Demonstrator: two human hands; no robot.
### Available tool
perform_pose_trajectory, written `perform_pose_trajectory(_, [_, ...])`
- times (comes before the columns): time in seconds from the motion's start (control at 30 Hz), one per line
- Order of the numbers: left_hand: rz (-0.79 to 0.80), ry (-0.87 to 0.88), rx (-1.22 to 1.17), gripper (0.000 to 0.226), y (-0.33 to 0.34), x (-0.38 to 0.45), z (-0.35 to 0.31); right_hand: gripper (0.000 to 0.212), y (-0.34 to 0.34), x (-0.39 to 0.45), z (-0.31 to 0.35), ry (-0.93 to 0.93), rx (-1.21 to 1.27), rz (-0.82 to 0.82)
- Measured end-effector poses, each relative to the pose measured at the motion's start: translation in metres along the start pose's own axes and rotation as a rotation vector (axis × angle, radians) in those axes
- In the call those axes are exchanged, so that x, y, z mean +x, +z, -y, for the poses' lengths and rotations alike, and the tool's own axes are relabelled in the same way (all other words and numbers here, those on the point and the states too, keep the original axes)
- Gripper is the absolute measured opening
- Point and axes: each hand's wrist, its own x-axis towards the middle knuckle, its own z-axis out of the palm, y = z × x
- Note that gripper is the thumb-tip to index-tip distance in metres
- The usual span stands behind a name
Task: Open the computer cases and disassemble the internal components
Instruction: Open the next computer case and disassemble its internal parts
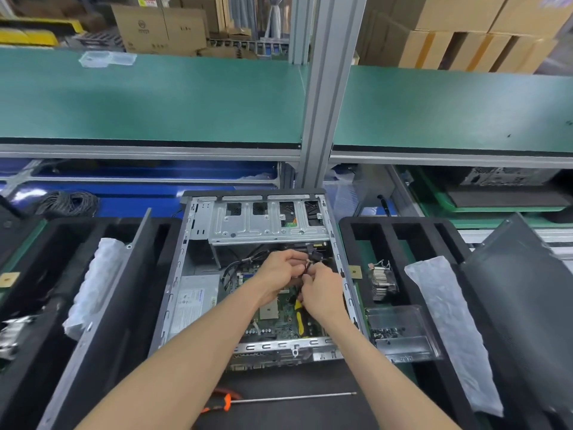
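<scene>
Green shelving and stacked cartons back our bench (279, 395), where the computer case (257, 274) lies open on its side so the board faces us. Our left hand (276, 274) and right hand (322, 293) meet over it, each grip pinching the cable connector (307, 265), probably to pull it apart. We keep the screwdriver (279, 400) lying close by.

Left hand (280, 270) and right hand (322, 293) pinch black cables (311, 265) inside the open computer case (186, 243)

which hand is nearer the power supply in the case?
Left. The left hand is over the motherboard just right of the power supply; the right hand is further right, toward the case's right wall. Both pinch the same cable connector.
</scene>
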Motion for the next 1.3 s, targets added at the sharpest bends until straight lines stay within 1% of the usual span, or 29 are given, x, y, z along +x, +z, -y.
perform_pose_trajectory(0.07, [0.001, 0.026, 0.026, 0.028, -0.009, -0.01, 0.001, 0.015, 0.0, -0.003, 0.003, -0.067, -0.075, -0.076])
perform_pose_trajectory(0.13, [-0.008, 0.059, 0.097, 0.026, -0.018, -0.023, 0.001, 0.021, 0.0, -0.008, 0.006, -0.173, -0.08, -0.119])
perform_pose_trajectory(0.2, [-0.028, 0.117, 0.217, 0.022, -0.028, -0.039, 0.001, 0.019, 0.0, -0.016, 0.01, -0.287, -0.087, -0.09])
perform_pose_trajectory(0.33, [-0.079, 0.328, 0.586, 0.014, -0.05, -0.078, -0.002, 0.01, 0.003, -0.038, 0.021, -0.445, -0.111, 0.012])
perform_pose_trajectory(0.43, [-0.093, 0.42, 0.709, 0.01, -0.067, -0.104, -0.002, 0.014, 0.012, -0.067, 0.03, -0.582, -0.101, 0.015])
perform_pose_trajectory(0.5, [-0.094, 0.451, 0.739, 0.013, -0.078, -0.118, 0.002, 0.015, 0.018, -0.092, 0.035, -0.723, -0.109, -0.028])
perform_pose_trajectory(0.57, [-0.112, 0.496, 0.787, 0.016, -0.087, -0.13, 0.008, 0.012, 0.028, -0.117, 0.036, -0.922, -0.141, -0.051])
perform_pose_trajectory(0.6, [-0.123, 0.518, 0.805, 0.017, -0.09, -0.136, 0.011, 0.012, 0.035, -0.129, 0.035, -1.016, -0.169, -0.026])
perform_pose_trajectory(0.63, [-0.13, 0.535, 0.811, 0.017, -0.093, -0.141, 0.016, 0.012, 0.043, -0.139, 0.031, -1.09, -0.207, 0.034])
perform_pose_trajectory(0.67, [-0.136, 0.547, 0.81, 0.017, -0.096, -0.146, 0.02, 0.011, 0.052, -0.148, 0.027, -1.125, -0.258, 0.133])
perform_pose_trajectory(0.7, [-0.14, 0.556, 0.81, 0.016, -0.098, -0.151, 0.025, 0.012, 0.062, -0.155, 0.023, -1.114, -0.319, 0.25])
perform_pose_trajectory(0.77, [-0.148, 0.57, 0.81, 0.015, -0.104, -0.161, 0.033, 0.021, 0.081, -0.167, 0.016, -0.985, -0.455, 0.438])
perform_pose_trajectory(0.83, [-0.16, 0.575, 0.816, 0.015, -0.109, -0.169, 0.039, 0.03, 0.099, -0.177, 0.01, -0.854, -0.574, 0.512])
perform_pose_trajectory(0.93, [-0.175, 0.553, 0.807, 0.014, -0.114, -0.178, 0.044, 0.035, 0.125, -0.193, 0.004, -0.719, -0.68, 0.59])
perform_pose_trajectory(1.0, [-0.182, 0.544, 0.799, 0.013, -0.116, -0.182, 0.046, 0.037, 0.141, -0.2, 0.002, -0.661, -0.699, 0.603])
perform_pose_trajectory(1.1, [-0.179, 0.529, 0.793, 0.012, -0.117, -0.185, 0.046, 0.038, 0.152, -0.202, 0.002, -0.579, -0.722, 0.562])
perform_pose_trajectory(1.2, [-0.18, 0.509, 0.773, 0.011, -0.117, -0.185, 0.045, 0.033, 0.154, -0.201, 0.004, -0.606, -0.73, 0.549])
perform_pose_trajectory(1.3, [-0.181, 0.483, 0.751, 0.01, -0.116, -0.183, 0.044, 0.029, 0.145, -0.196, 0.008, -0.629, -0.677, 0.512])
